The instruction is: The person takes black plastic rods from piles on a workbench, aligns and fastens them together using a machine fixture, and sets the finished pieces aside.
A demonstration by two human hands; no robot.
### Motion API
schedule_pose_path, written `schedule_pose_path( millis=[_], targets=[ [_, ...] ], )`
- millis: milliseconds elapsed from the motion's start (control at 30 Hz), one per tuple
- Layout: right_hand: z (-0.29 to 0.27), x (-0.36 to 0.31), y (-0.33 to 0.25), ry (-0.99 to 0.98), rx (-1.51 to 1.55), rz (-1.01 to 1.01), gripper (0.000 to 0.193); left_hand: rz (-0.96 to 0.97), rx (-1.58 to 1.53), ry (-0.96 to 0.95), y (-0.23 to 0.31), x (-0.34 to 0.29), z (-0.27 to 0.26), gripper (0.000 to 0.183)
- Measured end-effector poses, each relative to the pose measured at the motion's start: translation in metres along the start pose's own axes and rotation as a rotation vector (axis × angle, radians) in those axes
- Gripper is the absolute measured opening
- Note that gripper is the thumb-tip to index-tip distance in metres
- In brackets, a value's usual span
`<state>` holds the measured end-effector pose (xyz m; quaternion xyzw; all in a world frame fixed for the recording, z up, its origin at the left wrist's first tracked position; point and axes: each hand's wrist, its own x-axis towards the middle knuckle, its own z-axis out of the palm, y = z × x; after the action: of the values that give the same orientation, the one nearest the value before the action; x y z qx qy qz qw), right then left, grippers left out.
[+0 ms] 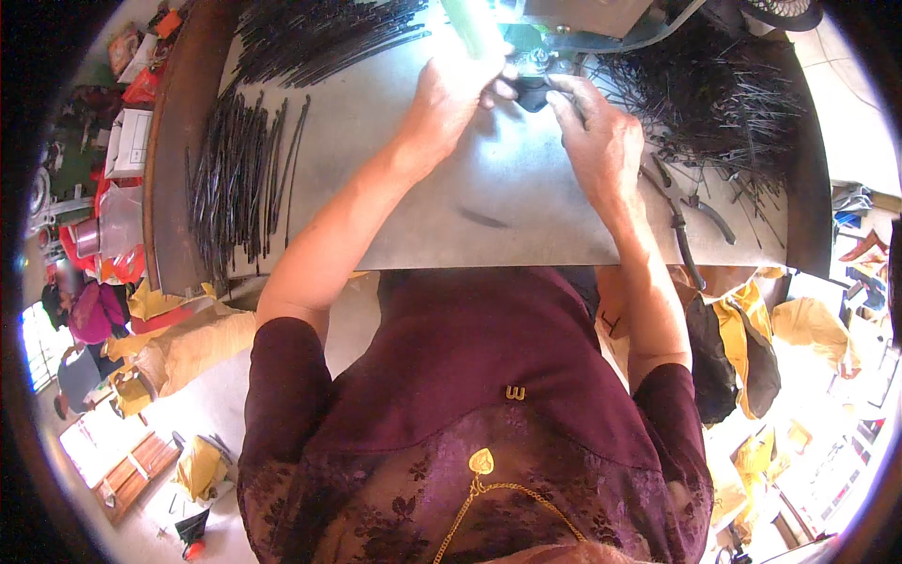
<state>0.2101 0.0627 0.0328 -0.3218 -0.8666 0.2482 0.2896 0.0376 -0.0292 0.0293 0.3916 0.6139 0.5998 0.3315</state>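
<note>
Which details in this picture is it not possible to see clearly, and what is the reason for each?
All in the head view:
Left hand: fingers partly hidden by the hand itself and washed out by glare.
Dark piece beside the right hand: too small and dark for its details.
Pale green shape: blurred by glare, cut off by the top edge.
Machine: upper part cut off by the top edge.

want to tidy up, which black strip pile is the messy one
The right pile: its strips cross in many directions, while those in the upper left pile and lower left pile lie roughly parallel.
</note>
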Motion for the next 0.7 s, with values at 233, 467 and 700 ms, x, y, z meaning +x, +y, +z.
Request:
schedule_pose_path(
  millis=[233,467,700],
  targets=[
    [0.007,0.005,-0.009,0.04,-0.276,-0.006,0.025,-0.086,-0.397,0.017,-0.01,0.01,0.017,0.032],
    [0.009,0.005,-0.008,0.112,-0.297,-0.036,0.022,-0.164,-0.547,-0.012,-0.012,0.015,0.018,0.029],
    [0.011,0.004,-0.005,0.141,-0.306,-0.076,0.023,-0.222,-0.683,-0.047,0.0,0.012,0.016,0.019]
  ],
)
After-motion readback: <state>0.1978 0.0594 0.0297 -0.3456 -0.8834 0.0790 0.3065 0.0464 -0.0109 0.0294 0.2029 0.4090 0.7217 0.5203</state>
